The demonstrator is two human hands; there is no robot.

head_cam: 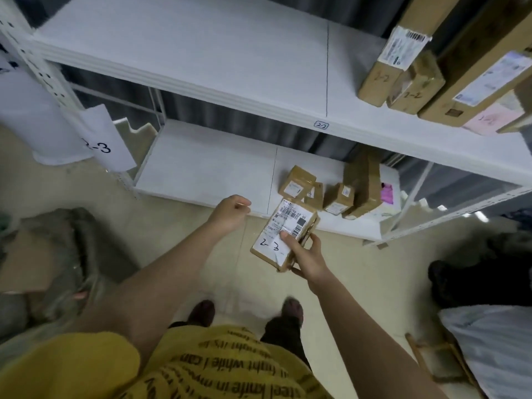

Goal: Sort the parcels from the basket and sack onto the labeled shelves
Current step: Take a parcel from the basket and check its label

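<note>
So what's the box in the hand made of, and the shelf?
The box in the right hand looks like brown cardboard, dull and matte, with a white paper label stuck on top. The shelf seems to be a smooth white board in a white painted frame, probably metal, judging by the punched holes in the post.

Mustard-yellow tee w/ black block text all over, short sleeves, arms bare. Dark trousers. Dark reddish shoes, toes rounded, a bit blurred. No gloves, watch or rings seen on either hand.
</note>
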